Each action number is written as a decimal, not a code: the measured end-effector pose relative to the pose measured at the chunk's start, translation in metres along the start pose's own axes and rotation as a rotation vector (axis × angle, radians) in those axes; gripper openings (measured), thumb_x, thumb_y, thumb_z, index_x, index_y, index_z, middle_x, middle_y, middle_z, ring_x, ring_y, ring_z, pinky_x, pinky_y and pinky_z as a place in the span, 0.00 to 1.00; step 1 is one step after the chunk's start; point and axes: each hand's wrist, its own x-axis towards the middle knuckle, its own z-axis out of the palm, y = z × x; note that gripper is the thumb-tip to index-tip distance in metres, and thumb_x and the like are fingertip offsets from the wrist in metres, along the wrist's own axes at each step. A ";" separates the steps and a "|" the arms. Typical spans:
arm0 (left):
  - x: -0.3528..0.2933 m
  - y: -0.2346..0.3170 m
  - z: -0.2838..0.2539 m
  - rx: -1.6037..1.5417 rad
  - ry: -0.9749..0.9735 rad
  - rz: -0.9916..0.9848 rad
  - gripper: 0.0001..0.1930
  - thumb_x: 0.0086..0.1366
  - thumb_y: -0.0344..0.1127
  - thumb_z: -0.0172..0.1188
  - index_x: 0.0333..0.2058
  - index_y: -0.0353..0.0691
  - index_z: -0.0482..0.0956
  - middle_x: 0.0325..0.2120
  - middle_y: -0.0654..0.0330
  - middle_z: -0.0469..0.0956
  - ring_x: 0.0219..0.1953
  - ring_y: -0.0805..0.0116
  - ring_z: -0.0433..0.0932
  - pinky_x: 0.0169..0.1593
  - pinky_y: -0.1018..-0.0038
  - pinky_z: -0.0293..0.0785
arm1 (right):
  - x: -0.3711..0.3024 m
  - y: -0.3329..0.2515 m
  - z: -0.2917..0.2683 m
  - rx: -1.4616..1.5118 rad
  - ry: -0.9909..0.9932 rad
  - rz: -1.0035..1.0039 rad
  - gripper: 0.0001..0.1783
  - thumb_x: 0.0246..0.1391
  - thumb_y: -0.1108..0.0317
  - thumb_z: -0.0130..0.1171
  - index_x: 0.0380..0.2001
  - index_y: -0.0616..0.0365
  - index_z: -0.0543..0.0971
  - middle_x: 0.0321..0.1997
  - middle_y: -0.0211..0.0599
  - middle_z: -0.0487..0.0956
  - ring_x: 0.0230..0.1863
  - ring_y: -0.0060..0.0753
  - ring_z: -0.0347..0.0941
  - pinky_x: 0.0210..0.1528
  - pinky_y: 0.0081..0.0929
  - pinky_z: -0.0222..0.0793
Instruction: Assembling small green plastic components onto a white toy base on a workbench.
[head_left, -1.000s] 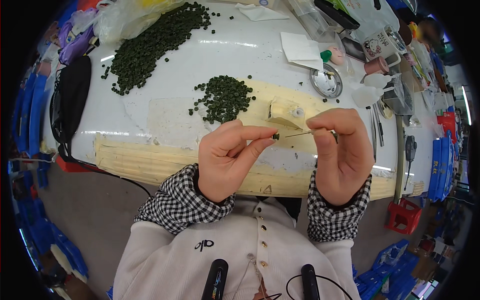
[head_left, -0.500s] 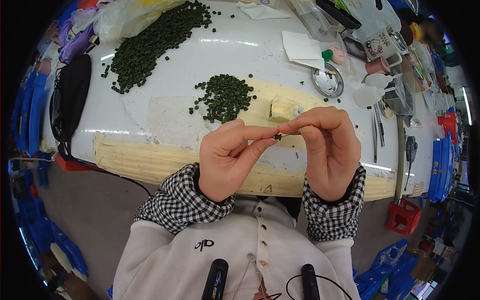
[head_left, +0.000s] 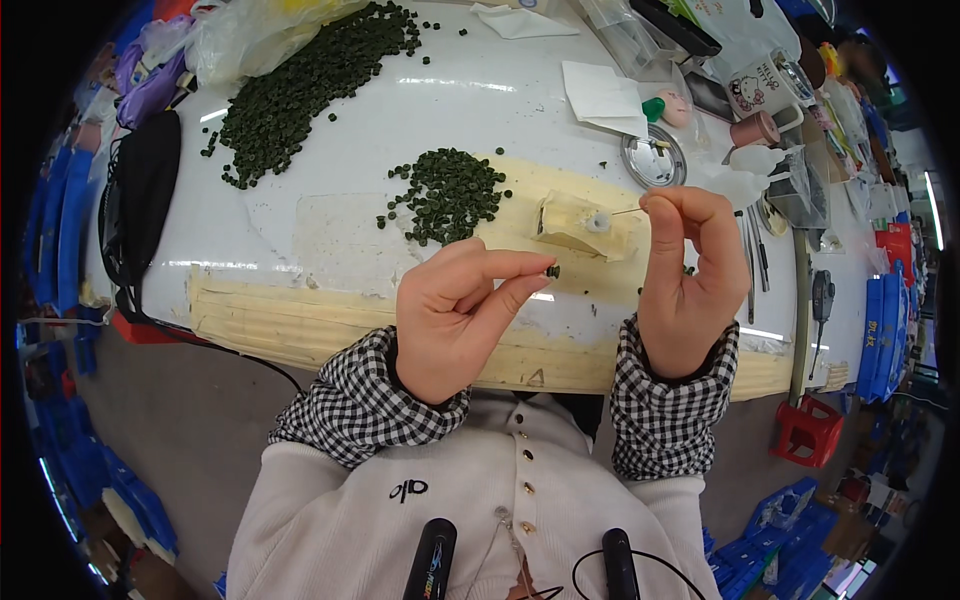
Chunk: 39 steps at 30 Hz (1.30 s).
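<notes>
The left hand (head_left: pixel 450 315) pinched a small dark green bead (head_left: pixel 553 271) between thumb and forefinger, above the tabletop (head_left: pixel 250 225)'s near edge. The right hand (head_left: pixel 692 285) gripped a thin needle (head_left: pixel 626 212), its tip by a small white cup (head_left: pixel 598 223) on a cream block (head_left: pixel 560 225); whether they touched could not be told, nor what the cup held. A round metal dish (head_left: pixel 643 168) held a small pale stick (head_left: pixel 661 145). The white mug (head_left: pixel 752 95)'s contents were unclear. A clear plastic bag (head_left: pixel 250 45), cut off above, partly covered a heap of green beads (head_left: pixel 290 110).
</notes>
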 end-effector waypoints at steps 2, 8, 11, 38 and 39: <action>0.001 0.000 0.000 0.001 -0.008 0.004 0.10 0.57 0.22 0.64 0.39 0.36 0.83 0.16 0.71 0.57 0.20 0.82 0.55 0.25 0.82 0.52 | 0.002 0.004 0.003 -0.116 -0.031 -0.045 0.03 0.53 0.77 0.60 0.31 0.64 0.76 0.30 0.41 0.76 0.31 0.41 0.74 0.34 0.29 0.69; 0.002 -0.001 0.001 -0.027 0.010 0.019 0.10 0.57 0.24 0.65 0.39 0.38 0.84 0.14 0.70 0.59 0.18 0.80 0.55 0.23 0.80 0.51 | 0.000 0.004 0.001 -0.257 -0.155 -0.043 0.05 0.51 0.75 0.61 0.33 0.63 0.77 0.32 0.41 0.76 0.34 0.44 0.72 0.37 0.32 0.68; 0.001 0.000 0.000 -0.030 0.029 0.006 0.10 0.57 0.23 0.64 0.39 0.39 0.84 0.15 0.70 0.60 0.18 0.81 0.55 0.23 0.80 0.51 | -0.007 -0.011 -0.007 -0.138 -0.167 0.003 0.07 0.51 0.77 0.60 0.36 0.63 0.79 0.33 0.42 0.77 0.34 0.41 0.73 0.37 0.29 0.69; 0.000 -0.002 0.000 0.087 -0.012 0.102 0.11 0.58 0.22 0.63 0.41 0.38 0.83 0.15 0.66 0.64 0.19 0.78 0.59 0.22 0.80 0.54 | -0.038 -0.023 -0.009 0.135 -0.407 0.014 0.20 0.47 0.82 0.62 0.46 0.63 0.80 0.37 0.42 0.79 0.34 0.37 0.75 0.35 0.25 0.72; 0.000 -0.002 0.000 0.088 -0.012 0.092 0.11 0.58 0.23 0.63 0.41 0.38 0.83 0.15 0.66 0.64 0.19 0.79 0.59 0.22 0.80 0.54 | -0.038 -0.021 -0.008 0.158 -0.400 0.015 0.19 0.48 0.82 0.61 0.46 0.63 0.80 0.37 0.41 0.79 0.34 0.37 0.75 0.36 0.25 0.72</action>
